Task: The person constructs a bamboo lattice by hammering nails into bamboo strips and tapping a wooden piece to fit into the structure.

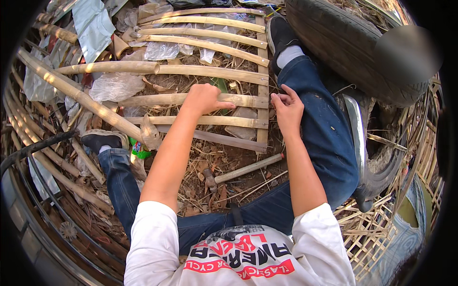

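My left hand (206, 99) is closed round a split bamboo slat (160, 99), its thumb pointing along the slat toward the right. The slat's right end lies over a narrow upright wooden strip (262, 131), to which several more bamboo slats (205, 71) run crosswise like rungs. Just right of that strip, my right hand (289, 108) has thumb and forefinger pinched together; whatever they may hold is too small to make out. A hammer (248, 169) with a pale handle lies on the ground below the frame, its metal head toward the left.
A thick bamboo pole (86, 100) slants across the left side. A large tyre (353, 52) stands at upper right, beside a curved metal and black rim piece (355, 138). Plastic bags (116, 87) and dry leaves litter the ground. My shoes flank the frame; woven bamboo (367, 233) lies at lower right.
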`<state>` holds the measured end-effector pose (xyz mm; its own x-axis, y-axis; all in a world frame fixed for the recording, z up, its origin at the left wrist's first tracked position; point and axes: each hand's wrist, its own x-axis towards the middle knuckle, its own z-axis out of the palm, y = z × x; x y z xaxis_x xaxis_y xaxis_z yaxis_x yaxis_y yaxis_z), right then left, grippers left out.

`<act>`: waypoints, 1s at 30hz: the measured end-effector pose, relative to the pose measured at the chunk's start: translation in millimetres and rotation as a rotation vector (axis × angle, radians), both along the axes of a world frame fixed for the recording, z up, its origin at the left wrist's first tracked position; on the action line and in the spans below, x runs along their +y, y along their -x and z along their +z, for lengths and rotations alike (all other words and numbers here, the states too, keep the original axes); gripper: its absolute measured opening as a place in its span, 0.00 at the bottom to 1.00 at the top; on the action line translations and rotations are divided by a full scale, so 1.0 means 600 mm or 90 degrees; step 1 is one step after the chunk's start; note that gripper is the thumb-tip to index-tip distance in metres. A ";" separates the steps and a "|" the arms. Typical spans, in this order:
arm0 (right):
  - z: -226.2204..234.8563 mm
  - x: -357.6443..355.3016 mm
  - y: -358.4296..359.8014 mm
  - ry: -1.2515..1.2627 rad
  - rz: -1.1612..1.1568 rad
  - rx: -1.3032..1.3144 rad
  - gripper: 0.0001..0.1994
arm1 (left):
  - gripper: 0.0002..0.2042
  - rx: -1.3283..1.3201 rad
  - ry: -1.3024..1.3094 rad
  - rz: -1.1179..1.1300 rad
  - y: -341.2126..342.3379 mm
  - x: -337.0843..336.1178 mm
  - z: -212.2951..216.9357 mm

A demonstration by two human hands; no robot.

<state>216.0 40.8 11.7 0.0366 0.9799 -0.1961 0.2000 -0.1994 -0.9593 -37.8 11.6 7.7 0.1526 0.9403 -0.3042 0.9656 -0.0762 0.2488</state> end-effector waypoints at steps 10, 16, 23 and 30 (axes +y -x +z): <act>-0.024 0.006 -0.003 -0.061 0.038 -0.013 0.06 | 0.40 0.029 0.036 0.019 -0.019 0.008 0.004; -0.012 0.001 0.005 -0.135 0.084 -0.156 0.06 | 0.40 0.016 0.019 0.021 -0.016 0.004 0.003; -0.012 -0.001 0.006 -0.210 0.106 -0.229 0.06 | 0.41 0.005 0.002 0.021 -0.013 0.004 -0.002; -0.025 -0.009 0.001 -0.369 0.144 -0.312 0.05 | 0.42 0.017 0.020 0.020 -0.012 0.010 0.004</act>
<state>215.2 35.4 -3.6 -0.2253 0.9149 0.3350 0.6025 0.4010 -0.6901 -30.5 17.8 10.2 0.1148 0.9341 -0.3379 0.9738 -0.0386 0.2242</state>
